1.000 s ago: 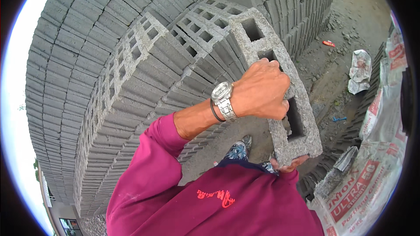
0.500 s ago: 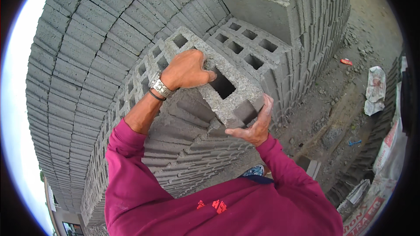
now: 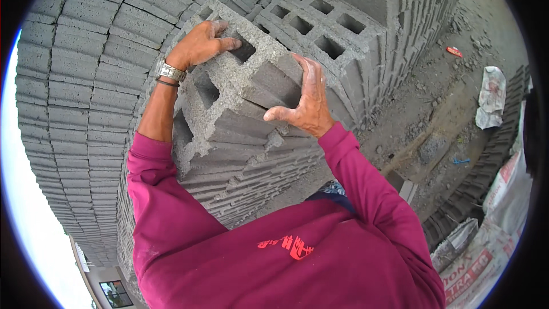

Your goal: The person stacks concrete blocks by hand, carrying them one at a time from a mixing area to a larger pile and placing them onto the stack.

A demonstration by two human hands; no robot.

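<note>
A grey hollow concrete block (image 3: pixel 275 78) lies at the top of the near stack, side by side with another hollow block (image 3: pixel 226 111). My left hand (image 3: pixel 201 44) grips its upper face, with the fingers over the far part and the thumb in an open cell. Round the block's near right end curls my right hand (image 3: pixel 309 94), fingers on the far corner and thumb toward the near corner. Grey dust coats the fingers of this hand. The block's underside and the tips of my left fingers are hidden.
A tall wall of stacked blocks (image 3: pixel 86 80) rises on the left. Beyond my hands stand more hollow blocks (image 3: pixel 366 46). On the gritty ground at right lie a crumpled white sack (image 3: pixel 490 98), a red wrapper (image 3: pixel 454 51) and a blue scrap (image 3: pixel 461 161). Printed sacks (image 3: pixel 486 252) sit lower right.
Both hands have shifted left and away from me with the block. It was tilted above the stack and now rests alongside the neighbouring block. My view has shifted slightly too.
</note>
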